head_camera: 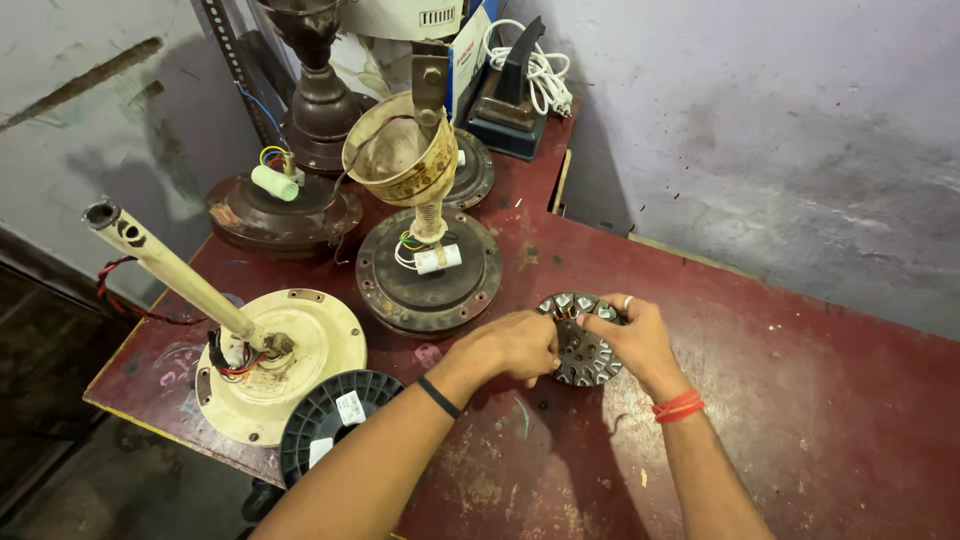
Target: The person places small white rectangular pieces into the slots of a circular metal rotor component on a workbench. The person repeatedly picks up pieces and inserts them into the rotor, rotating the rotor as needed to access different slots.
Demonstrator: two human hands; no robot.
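Both hands, the left hand (512, 345) and the right hand (632, 340), had their fingers (600, 322) grasping a round grey metal stator core (583, 352) on the worn red desk (800, 420), near a brown fan motor housing (428, 270).

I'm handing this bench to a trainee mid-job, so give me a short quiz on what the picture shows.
1. True or false: both hands touch the round stator on the red table.
2. Which wrist wears the black band? A) left B) right C) neither
3. What lies nearest the table's front edge, left of the left arm?

Key
1. True: left hand on its left side, right hand on its upper right.
2. A; the right wrist has red bands.
3. A black spool, in front of the cream fan motor with its tilted rod.
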